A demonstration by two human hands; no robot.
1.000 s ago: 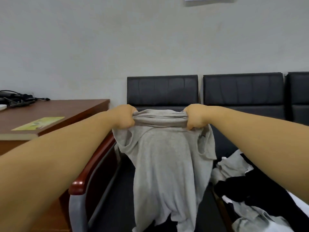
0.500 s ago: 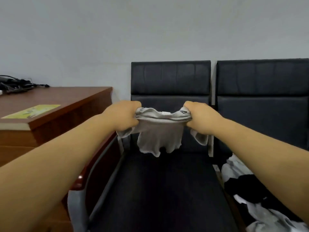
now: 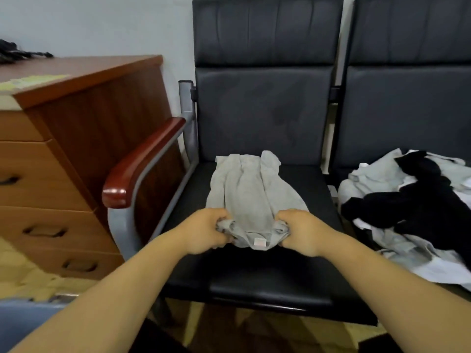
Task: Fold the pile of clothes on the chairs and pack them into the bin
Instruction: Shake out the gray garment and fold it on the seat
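A grey T-shirt point(image 3: 251, 189) lies stretched out on the seat of the left black chair point(image 3: 257, 273), its hem toward the backrest and its collar with a white label nearest me. My left hand point(image 3: 206, 231) grips the bunched collar end on the left. My right hand point(image 3: 300, 231) grips the same end on the right. A pile of grey, black and white clothes point(image 3: 413, 205) sits on the seat of the chair to the right. No bin is in view.
A wooden desk with drawers point(image 3: 66, 159) stands left of the chair, close to its red-brown armrest point(image 3: 142, 159). Black cables point(image 3: 15, 52) and a yellow paper point(image 3: 33, 80) lie on the desk top. The front part of the left seat is bare.
Both hands have come down from chest height and laid the grey T-shirt on the left chair seat. The view has tilted down with them.
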